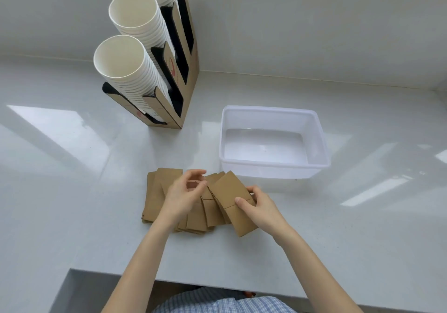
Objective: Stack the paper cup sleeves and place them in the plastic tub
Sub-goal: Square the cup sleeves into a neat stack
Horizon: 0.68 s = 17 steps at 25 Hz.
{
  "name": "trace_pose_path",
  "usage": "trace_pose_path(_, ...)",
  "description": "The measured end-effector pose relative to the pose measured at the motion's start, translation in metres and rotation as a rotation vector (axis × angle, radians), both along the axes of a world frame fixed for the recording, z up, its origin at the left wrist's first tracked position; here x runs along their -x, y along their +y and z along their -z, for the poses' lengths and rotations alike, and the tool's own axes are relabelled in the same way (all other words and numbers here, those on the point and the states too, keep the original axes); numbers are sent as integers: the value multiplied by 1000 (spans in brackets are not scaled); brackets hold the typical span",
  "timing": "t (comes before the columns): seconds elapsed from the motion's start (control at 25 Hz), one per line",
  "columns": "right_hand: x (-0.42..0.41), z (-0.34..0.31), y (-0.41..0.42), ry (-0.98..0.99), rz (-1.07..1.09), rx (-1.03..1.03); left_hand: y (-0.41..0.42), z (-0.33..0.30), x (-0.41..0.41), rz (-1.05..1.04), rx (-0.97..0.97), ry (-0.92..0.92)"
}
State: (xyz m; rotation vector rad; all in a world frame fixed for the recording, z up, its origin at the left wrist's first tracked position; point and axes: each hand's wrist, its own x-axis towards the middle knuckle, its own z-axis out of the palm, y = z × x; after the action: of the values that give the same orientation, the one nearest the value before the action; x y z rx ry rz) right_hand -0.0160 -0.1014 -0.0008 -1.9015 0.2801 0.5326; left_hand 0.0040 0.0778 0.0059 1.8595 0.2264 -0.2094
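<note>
Right hand [260,205] pinching the top sleeve [233,201] at its right edge, thumb pressed flat on the brown face, remaining fingers tucked behind and beneath the card, hidden. Left hand [185,193] hovering over the middle of the spread, fingers curled loosely inward, thumb and forefinger apart, nothing clamped between them; contact between its fingertips and the card below impossible to judge from this angle. Under both hands, the paper cup sleeves [157,196], flat brown card, fanned out in an untidy overlapping row on the counter, leftmost pieces squared up, rightmost ones splayed and angled toward the right, the gripped one tilted and lying across its neighbours. Just beyond the fan, up and to the right, the plastic tub [273,141]: translucent, rectangular, open at the top, no sleeves inside, near wall just past the sleeves' far edges but not touching them. Further back and to the left, a cardboard cup holder [187,71], tall and stepped, with three stacks of white paper cups [125,61] leaning toward the camera, mouths open. All of it resting on a glossy pale countertop [72,167], streaked with bright reflections, meeting a pale wall [314,22] behind. Bottom edge: both bare forearms reaching in, a strip of blue checked fabric [225,304] between them.
</note>
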Motion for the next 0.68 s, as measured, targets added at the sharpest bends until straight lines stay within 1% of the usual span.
trace_pose_path(0.12, -7, 3, 6, 40, 60, 37, 26, 1, -3, -172, -63, -17)
trace_pose_path(0.2, -13, 7, 11, 58, 53, 92, 41, 6, -3, -252, -187, -4)
trace_pose_path(0.28, -16, 14, 17, 64, 35, 162, 51, 10, -2, -287, -342, 42)
trace_pose_path(0.36, -19, 20, 24, 69, 23, 252, 57, 9, -1, -291, -404, 149)
trace_pose_path(0.48, -21, 21, 31, 58, 2, 342, 57, 11, 2, -251, -343, 315)
trace_pose_path(0.68, -22, 19, 40, 40, -19, 321, 50, 18, 6, -165, -430, 376)
